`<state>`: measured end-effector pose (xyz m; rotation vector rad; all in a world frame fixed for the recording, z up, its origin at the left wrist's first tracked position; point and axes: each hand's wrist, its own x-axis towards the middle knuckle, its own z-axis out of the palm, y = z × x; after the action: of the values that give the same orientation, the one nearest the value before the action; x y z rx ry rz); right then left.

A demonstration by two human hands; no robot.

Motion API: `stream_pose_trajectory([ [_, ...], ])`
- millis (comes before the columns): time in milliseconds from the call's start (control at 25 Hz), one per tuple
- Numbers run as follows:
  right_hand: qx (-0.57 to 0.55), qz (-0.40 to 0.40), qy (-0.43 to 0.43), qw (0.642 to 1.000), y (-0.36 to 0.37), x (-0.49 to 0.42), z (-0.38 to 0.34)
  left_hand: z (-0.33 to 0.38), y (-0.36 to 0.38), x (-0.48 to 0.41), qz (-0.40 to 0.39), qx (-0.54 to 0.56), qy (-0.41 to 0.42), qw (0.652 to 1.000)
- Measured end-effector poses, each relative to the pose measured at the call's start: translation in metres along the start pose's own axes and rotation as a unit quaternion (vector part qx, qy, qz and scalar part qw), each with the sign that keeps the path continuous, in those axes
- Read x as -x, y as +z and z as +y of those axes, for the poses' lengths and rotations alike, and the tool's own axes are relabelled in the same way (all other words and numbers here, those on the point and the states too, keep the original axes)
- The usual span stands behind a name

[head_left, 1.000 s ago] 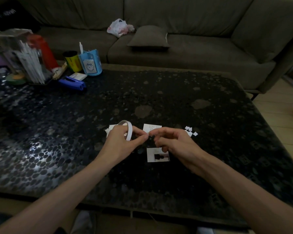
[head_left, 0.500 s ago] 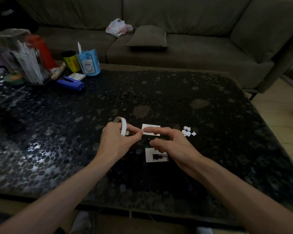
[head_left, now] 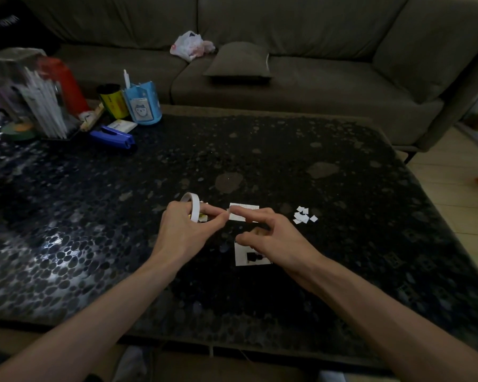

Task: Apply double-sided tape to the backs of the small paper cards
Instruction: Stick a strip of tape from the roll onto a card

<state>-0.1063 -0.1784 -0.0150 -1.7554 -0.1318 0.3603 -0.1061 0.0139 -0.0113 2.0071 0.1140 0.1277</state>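
Note:
My left hand [head_left: 189, 228] grips a white roll of double-sided tape [head_left: 194, 206], its thumb and forefinger stretched right toward a white card [head_left: 244, 212] lying face down on the black table [head_left: 342, 244]. My right hand [head_left: 271, 235] hovers over that card with its forefinger laid along the card's near edge and its thumb lower down. A second card [head_left: 243, 256] with a dark print lies face up below the right hand, partly covered by it. More cards peek out behind the tape roll, mostly hidden by my left hand.
Several small white paper scraps [head_left: 304, 215] lie right of the cards. At the table's far left stand a blue stapler [head_left: 113, 137], a blue pen holder [head_left: 142, 104], a yellow can [head_left: 113, 102] and a clear box of straws [head_left: 39, 97]. A sofa runs behind the table.
Both hands have dropped from a fingertip pinch above the table down to the face-down card. My right forefinger now lies stretched out along the card.

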Motion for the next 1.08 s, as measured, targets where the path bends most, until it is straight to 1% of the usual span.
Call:
stream_pose_trajectory([
  [240,0.032,0.015,0.007,0.999,-0.003,-0.004,0.004,0.0,0.002,-0.001,-0.019,0.026,-0.006,0.999],
  [400,0.032,0.058,-0.032,0.997,-0.008,-0.006,0.007,-0.002,0.003,0.0,-0.04,0.03,-0.003,0.999],
  [480,0.019,0.071,-0.037,0.997,-0.009,-0.007,0.009,-0.003,0.003,0.0,-0.05,0.032,-0.008,0.998],
  [920,0.018,0.067,-0.04,0.997,-0.008,-0.01,0.011,-0.011,0.006,-0.003,-0.065,0.039,-0.031,0.997],
  [1000,0.032,0.086,-0.039,0.995,-0.008,-0.01,0.012,-0.013,0.005,-0.003,-0.07,0.046,-0.043,0.996],
  [1080,0.037,0.13,-0.011,0.991,-0.01,-0.01,0.011,-0.015,0.004,-0.004,-0.062,0.065,-0.065,0.994],
])
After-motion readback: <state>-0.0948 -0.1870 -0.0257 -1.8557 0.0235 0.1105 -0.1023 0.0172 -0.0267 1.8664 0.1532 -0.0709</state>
